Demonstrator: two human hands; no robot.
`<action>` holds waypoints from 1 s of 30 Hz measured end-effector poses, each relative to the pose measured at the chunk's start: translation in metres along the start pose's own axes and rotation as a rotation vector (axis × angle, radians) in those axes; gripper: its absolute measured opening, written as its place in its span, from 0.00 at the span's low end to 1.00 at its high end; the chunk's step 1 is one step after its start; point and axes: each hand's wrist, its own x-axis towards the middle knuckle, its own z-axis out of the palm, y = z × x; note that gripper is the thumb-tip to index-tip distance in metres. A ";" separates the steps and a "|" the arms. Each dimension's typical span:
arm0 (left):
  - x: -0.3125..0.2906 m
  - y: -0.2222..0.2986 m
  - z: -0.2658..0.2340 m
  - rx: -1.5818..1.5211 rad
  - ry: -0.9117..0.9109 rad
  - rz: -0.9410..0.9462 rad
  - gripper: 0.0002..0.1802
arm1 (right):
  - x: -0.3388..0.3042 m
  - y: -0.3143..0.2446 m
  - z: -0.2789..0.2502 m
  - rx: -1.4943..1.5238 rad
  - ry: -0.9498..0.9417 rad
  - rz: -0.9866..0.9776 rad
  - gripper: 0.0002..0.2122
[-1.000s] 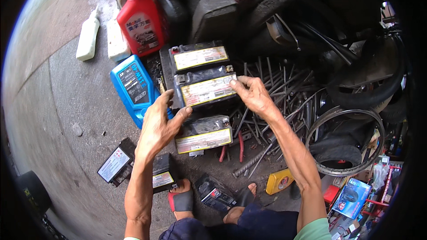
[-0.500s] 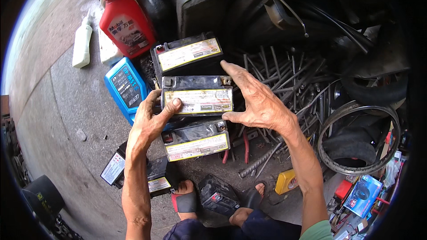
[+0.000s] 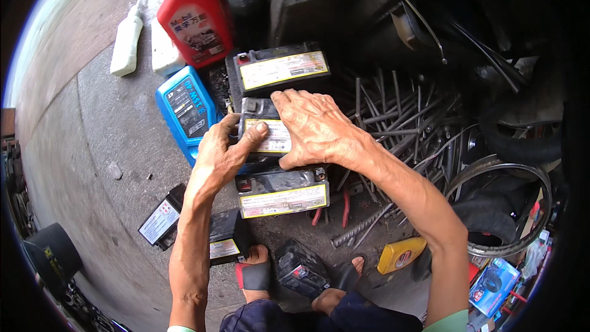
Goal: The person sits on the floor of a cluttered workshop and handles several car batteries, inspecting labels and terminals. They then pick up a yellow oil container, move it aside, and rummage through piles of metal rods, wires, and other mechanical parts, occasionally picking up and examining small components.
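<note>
Three black batteries with pale yellow-edged labels stand in a row in front of me. On the left end of the middle battery point(image 3: 265, 138), my left hand point(image 3: 216, 157) is closed, its thumb lying over the label. My right hand point(image 3: 316, 129) spans the top and front of that same battery and hides its right part. Just beyond is the far battery point(image 3: 284, 69), set against a red oil bottle. The near battery point(image 3: 284, 200) lies directly below my hands, its terminals showing at the top corners.
A red oil bottle point(image 3: 195, 18), a blue oil bottle point(image 3: 184, 110) and a white squeeze bottle point(image 3: 127, 43) stand at left. Metal rods point(image 3: 399, 117) are piled at right beside a metal ring point(image 3: 544, 209). More batteries point(image 3: 301, 267) and a yellow container point(image 3: 401, 254) are near my feet.
My right hand has moved left, from the right end of the middle battery onto its top and front. My left hand keeps its hold. The whole view has shifted slightly.
</note>
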 end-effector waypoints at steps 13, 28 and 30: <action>-0.018 0.007 -0.017 -0.375 -0.241 0.008 0.42 | -0.004 -0.018 -0.053 -0.113 -0.177 0.123 0.39; -0.147 0.063 0.060 -0.817 -0.245 -0.059 0.36 | -0.129 -0.057 -0.099 1.007 0.041 0.592 0.33; -0.165 0.063 0.070 -0.846 -0.233 -0.056 0.38 | -0.134 -0.057 -0.084 0.989 0.050 0.595 0.32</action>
